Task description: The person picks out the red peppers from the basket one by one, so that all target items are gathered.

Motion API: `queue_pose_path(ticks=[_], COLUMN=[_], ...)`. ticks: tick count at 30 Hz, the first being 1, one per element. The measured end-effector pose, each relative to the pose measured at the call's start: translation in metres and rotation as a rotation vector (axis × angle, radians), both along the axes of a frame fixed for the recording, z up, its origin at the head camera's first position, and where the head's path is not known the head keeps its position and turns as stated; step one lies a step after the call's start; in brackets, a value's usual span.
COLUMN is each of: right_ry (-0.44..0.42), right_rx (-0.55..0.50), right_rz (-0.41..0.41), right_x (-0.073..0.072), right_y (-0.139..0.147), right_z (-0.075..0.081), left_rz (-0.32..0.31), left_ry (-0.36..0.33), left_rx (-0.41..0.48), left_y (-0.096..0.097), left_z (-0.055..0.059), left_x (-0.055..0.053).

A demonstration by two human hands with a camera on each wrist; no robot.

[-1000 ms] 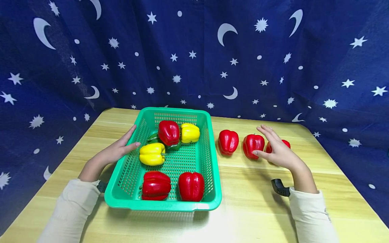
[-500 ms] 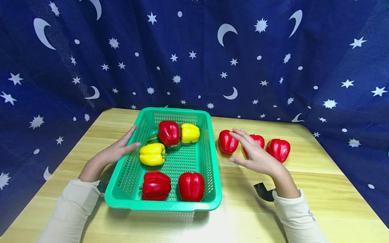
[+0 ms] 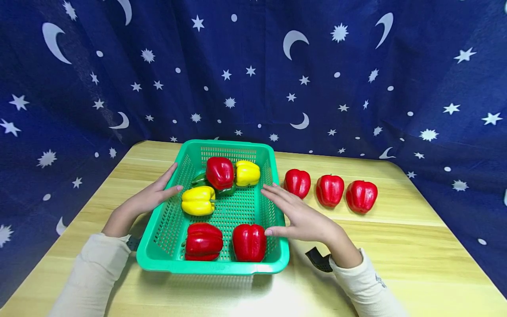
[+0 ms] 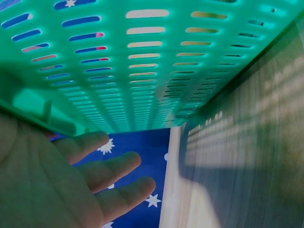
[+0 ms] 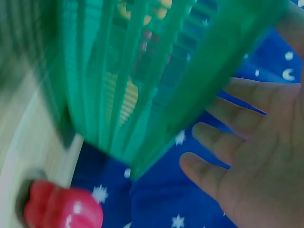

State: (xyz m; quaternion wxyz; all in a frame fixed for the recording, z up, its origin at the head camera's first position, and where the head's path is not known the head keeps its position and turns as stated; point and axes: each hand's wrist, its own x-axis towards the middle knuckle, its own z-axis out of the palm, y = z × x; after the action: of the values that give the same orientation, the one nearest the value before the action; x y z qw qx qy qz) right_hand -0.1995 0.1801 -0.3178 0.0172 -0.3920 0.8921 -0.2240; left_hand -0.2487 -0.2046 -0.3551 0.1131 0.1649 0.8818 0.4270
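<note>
A green perforated plastic basket (image 3: 198,267) stands on the table, holding red peppers, two yellow bell peppers and a green one partly hidden at the back. My left hand (image 3: 148,198) lies along its left rim, thumb over the edge; in the left wrist view the fingers (image 4: 111,171) are loosely extended outside the slotted wall. Over the right rim reaches my right hand (image 3: 305,215), fingers spread, holding nothing. Its thumb tip overlaps the edge of the front red bell pepper (image 3: 249,243). From the right wrist camera, the relaxed fingers (image 5: 213,137) appear beside the basket's blurred wall.
Three red bell peppers stand in a row right of the basket: one (image 3: 298,182) close to my right hand, another (image 3: 330,190) in the middle, a third (image 3: 361,196) farthest right. Behind the wooden table (image 3: 416,255) hangs a dark blue curtain (image 3: 253,57) with moons and stars.
My right hand has moved left from the far red bell pepper, past the row, to the basket's right rim. The left hand and the peppers have stayed put.
</note>
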Motion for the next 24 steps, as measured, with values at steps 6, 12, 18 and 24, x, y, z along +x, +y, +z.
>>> queue_pose_path(ticks=[6,12,18,24], right_ry=[0.024,0.044,0.035,0.082], right_rx=[0.109,0.204,0.292,0.427], right_rz=[0.043,0.055,0.064,0.077], right_x=[0.010,0.016,0.021,0.023], right_y=[-0.019,-0.030,-0.040,-0.046], right_z=[0.000,-0.002,-0.002,-0.003], left_rz=[0.004,0.007,0.005,0.001], left_ry=[-0.002,-0.002,-0.004,0.002], left_rx=[-0.008,-0.009,-0.009,-0.004], left_y=[0.000,0.001,0.000,0.000], left_z=[0.000,0.000,0.000,-0.001], left_x=[0.000,-0.001,-0.001,-0.001])
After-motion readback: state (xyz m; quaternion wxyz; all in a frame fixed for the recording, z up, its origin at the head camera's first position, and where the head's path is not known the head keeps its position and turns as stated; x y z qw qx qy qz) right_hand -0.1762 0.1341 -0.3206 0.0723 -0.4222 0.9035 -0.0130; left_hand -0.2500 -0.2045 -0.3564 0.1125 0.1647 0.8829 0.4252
